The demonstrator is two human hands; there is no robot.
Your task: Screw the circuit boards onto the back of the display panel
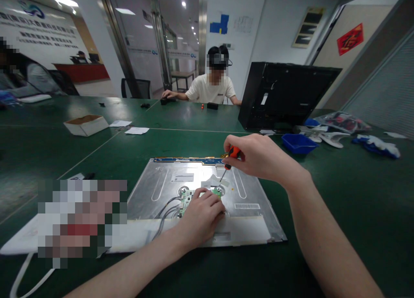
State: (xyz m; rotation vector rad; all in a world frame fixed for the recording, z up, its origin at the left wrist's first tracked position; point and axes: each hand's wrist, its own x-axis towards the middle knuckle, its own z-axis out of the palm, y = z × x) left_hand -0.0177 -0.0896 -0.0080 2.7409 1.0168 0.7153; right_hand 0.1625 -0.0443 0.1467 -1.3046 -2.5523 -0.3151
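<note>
My right hand (246, 153) is closed round the orange and black handle of a screwdriver (233, 152). Its thin shaft slants down to the upper right corner of a green circuit board (185, 199). With bent fingers, my left hand (205, 209) presses on that board and covers much of it. The board sits on the metal back of a flat display panel (252, 194), with grey cables (164, 217) running from its left side. Along the panel's far edge lies a narrow blue circuit strip (181, 160).
A black monitor (284, 95) stands at the back right, near a blue tray (299, 143) and gloves (378, 145). An open cardboard box (86, 125) and papers (137, 130) lie at the left. Across the green table sits a person (211, 89). A white cable (22, 272) is at front left.
</note>
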